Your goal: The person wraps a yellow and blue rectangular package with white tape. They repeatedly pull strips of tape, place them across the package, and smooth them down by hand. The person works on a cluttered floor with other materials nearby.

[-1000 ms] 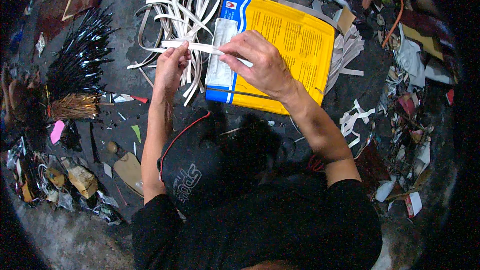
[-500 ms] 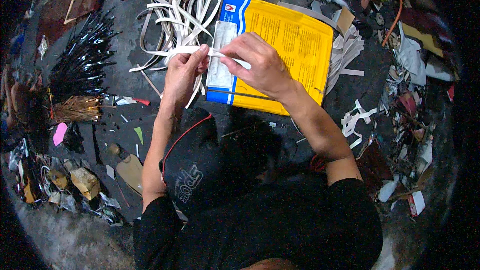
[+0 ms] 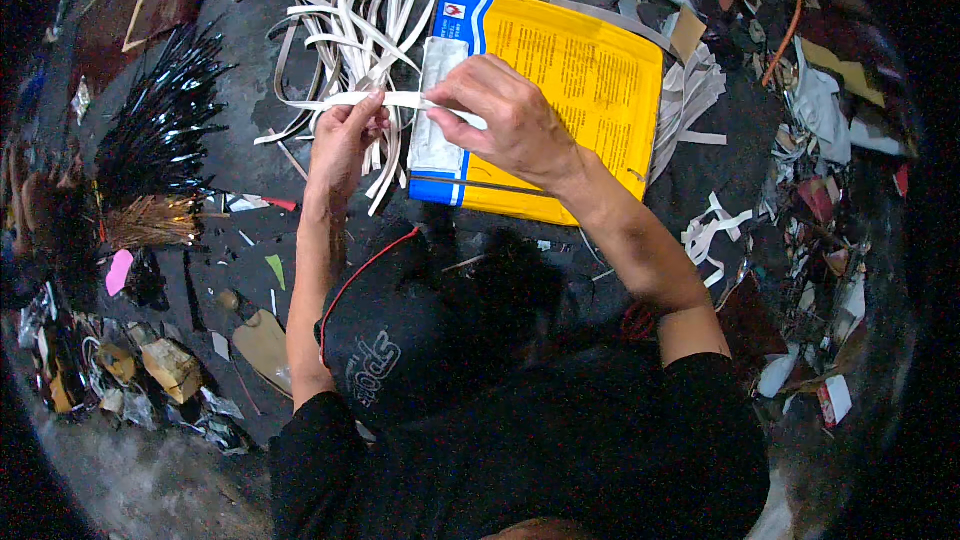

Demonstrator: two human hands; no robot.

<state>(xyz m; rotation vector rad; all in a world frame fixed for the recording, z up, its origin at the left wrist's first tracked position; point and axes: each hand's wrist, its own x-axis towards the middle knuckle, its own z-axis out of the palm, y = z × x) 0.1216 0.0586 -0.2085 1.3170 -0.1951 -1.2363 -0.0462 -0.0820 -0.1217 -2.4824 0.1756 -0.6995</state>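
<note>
Hands closed in on one pale strip, held taut above the yellow sack.

Left hand (image 3: 345, 135) has moved rightward since a second ago, from well out along the long, flat, off-white strip (image 3: 400, 100) to just beside the right hand (image 3: 505, 115), so the free span between them is now short. Both pinch the strip between thumb and fingertips, each grip shut on it; the strip runs level, raised over the left edge of the yellow woven sack with blue border (image 3: 560, 100), which lies flat and has not shifted. Loose heap of similar pale strips (image 3: 350, 20) lies behind the left hand, undisturbed. Bundle of dark, glossy splints with straw-coloured ends (image 3: 155, 140) lies well apart on the floor to the left. Judgement: the work appears concentrated on one short section of the strip.
</note>
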